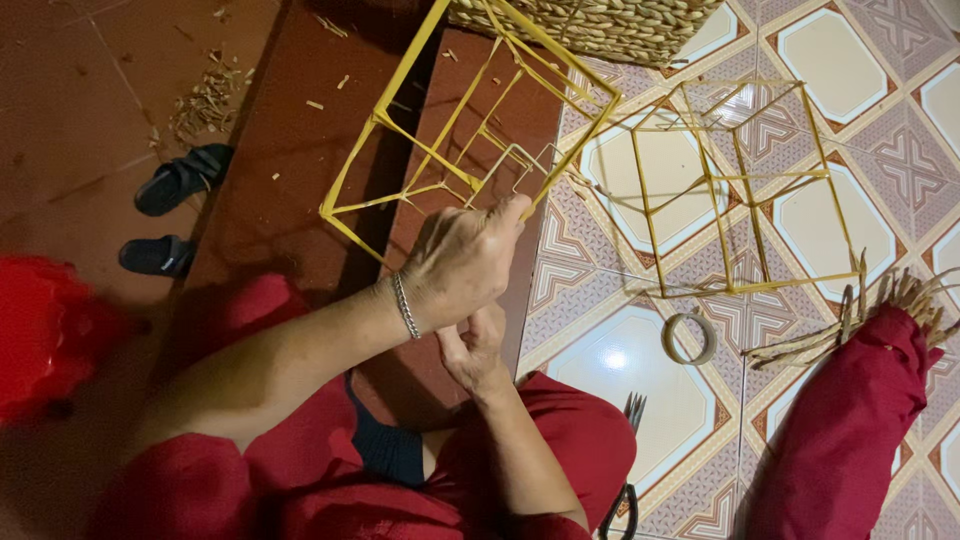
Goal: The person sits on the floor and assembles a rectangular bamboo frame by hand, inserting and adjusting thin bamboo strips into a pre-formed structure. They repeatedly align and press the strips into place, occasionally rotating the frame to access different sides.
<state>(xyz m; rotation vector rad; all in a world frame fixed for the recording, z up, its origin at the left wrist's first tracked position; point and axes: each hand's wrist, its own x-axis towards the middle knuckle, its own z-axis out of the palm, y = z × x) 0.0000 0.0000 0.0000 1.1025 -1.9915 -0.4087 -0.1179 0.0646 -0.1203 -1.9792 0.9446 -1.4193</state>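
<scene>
A box-shaped frame of thin yellow sticks stands tilted over the dark red step in front of me. My left hand, with a metal bracelet on the wrist, pinches the frame's near corner between its fingertips. My right hand sits just under the left hand, its fingers curled upward and mostly hidden behind it. What the right hand holds does not show. My knees in red cloth are at the bottom of the view.
A second yellow stick frame lies on the patterned floor tiles to the right. Near it are a tape roll, a bundle of sticks and dark-handled scissors. A woven basket is at the top; two dark sandals are at the left.
</scene>
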